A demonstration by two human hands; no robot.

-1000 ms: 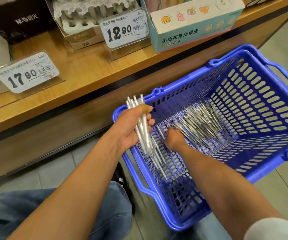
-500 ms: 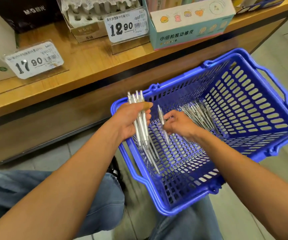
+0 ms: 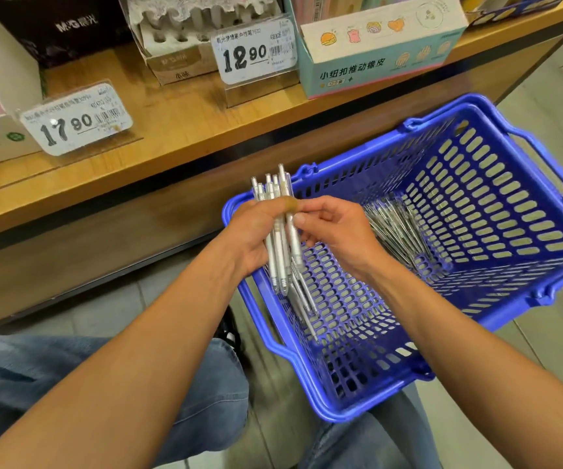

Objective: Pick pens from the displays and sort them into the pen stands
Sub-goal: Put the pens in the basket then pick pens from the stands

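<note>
My left hand [image 3: 254, 236] grips a bundle of white pens [image 3: 278, 231], held upright over the near left corner of the blue basket [image 3: 496, 319]. My right hand [image 3: 337, 231] pinches one more white pen against the right side of that bundle, fingers touching it. A loose pile of the same pens [image 3: 397, 228] lies in the basket's far part. On the wooden shelf [image 3: 171, 130] above stands a white pen stand with rows of holes [image 3: 178, 38]; most of its holes look empty.
Price tags reading 17.90 [image 3: 77, 120] and 12.90 [image 3: 254, 52] stand on the shelf. A teal eraser box [image 3: 381, 49] sits at the right, a black box [image 3: 53, 25] at the back left. My jeans-clad knees are below the basket.
My right hand lifted one pen out of the basket's pile and brought it left to the bundle in my left hand. The view shifted slightly downward.
</note>
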